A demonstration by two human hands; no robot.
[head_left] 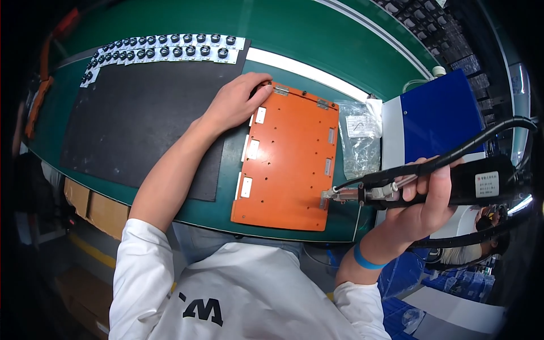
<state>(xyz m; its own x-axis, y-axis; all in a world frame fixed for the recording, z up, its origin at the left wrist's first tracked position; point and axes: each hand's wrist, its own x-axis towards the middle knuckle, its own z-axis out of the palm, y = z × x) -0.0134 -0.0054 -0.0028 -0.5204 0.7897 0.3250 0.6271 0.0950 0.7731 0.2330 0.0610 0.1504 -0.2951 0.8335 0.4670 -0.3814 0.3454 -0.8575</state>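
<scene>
An orange flat fixture plate (286, 153) lies on the green bench, with small holes, metal hinges along its far edge and white pieces set in its left and right sides. Around its far left corner curl the fingers of my left hand (238, 99), with the thumb on the plate; the fingertips are partly hidden. My right hand (425, 198) is wrapped round a black powered screwdriver (470, 181) with a thick black cable. Held nearly level, the tool points left, and its metal tip meets the plate's lower right edge. Whether a screw sits at the tip, I cannot make out.
Left of the plate, a black mat (144, 124) carries rows of white strips with black round parts (175, 51) along its far edge. A clear plastic bag (360, 141) lies right of the plate, beside a blue and white box (439, 119). Cables loop at the right.
</scene>
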